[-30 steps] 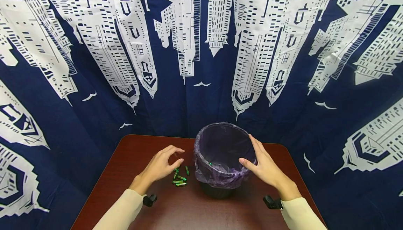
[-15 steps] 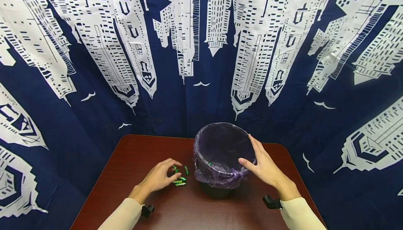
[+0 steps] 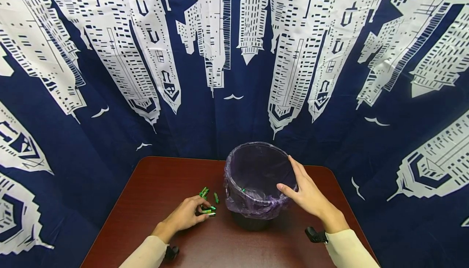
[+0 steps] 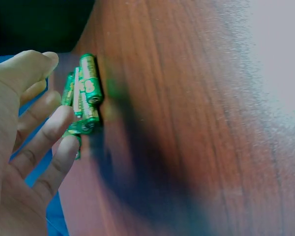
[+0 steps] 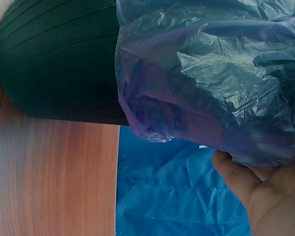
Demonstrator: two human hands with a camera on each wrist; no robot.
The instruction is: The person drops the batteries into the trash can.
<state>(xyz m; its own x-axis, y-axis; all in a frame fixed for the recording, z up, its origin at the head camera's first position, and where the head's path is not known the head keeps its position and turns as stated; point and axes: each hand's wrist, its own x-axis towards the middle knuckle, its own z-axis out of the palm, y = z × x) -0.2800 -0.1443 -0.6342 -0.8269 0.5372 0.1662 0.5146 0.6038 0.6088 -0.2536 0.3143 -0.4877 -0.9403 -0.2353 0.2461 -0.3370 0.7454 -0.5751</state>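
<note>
Several small green batteries (image 3: 216, 198) lie on the table left of the bin. My left hand (image 3: 185, 214) is low over them, fingers loosely bent and thumb apart. In the left wrist view, its fingertips overlap the near side of the battery cluster (image 4: 90, 81). A dark trash bin (image 3: 253, 223) stands upright, lined with a translucent purple plastic bag (image 3: 261, 211) folded over its rim. My right hand (image 3: 309, 194) rests at the bin's right rim, fingers extended and thumb spread. In the right wrist view, that thumb (image 5: 233, 174) is beside the bag's edge.
The reddish-brown wooden table (image 3: 146, 182) has rounded far corners. Directly behind it hangs a navy curtain (image 3: 205, 129) with white skyline prints. A small green spot (image 3: 243, 190) shows inside the bin's mouth.
My left hand has come down and towards me onto the near batteries, uncovering those farther back. The right hand and the bin have stayed in place.
</note>
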